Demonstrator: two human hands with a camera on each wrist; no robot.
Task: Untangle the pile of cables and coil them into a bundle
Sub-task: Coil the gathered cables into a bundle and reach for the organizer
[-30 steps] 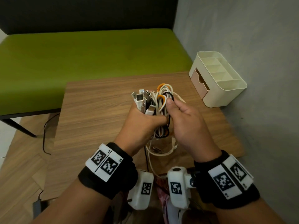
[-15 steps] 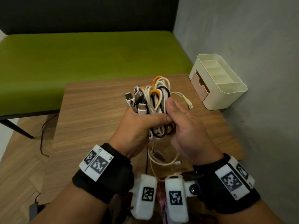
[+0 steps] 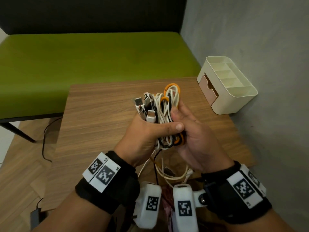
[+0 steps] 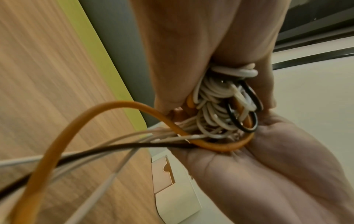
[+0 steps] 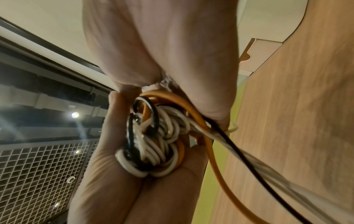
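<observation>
A bundle of white, orange and black cables (image 3: pixel 165 106) is held upright above the wooden table (image 3: pixel 100 124). My left hand (image 3: pixel 147 133) grips its middle, thumb laid across the front. Several USB plugs (image 3: pixel 143 104) stick up on the left of the loops. My right hand (image 3: pixel 192 131) cups the bundle from the right, thumb on the loops and fingers behind. The coiled loops (image 5: pixel 153 136) lie in the right palm (image 5: pixel 124 189). Loose tails (image 3: pixel 168 173) hang below both hands, among them an orange one (image 4: pixel 91 115) and a black one (image 4: pixel 114 148).
A cream desk organiser (image 3: pixel 222 104) with a pink drawer stands at the table's far right, against the grey wall. A green bench (image 3: pixel 83 64) runs behind the table. A black cord (image 3: pixel 44 139) and an adapter (image 3: pixel 36 213) lie on the floor at left.
The right hand has shifted lower round the coil, its thumb now on the loops. The white plug end that stuck out to the right half a second ago is no longer seen.
</observation>
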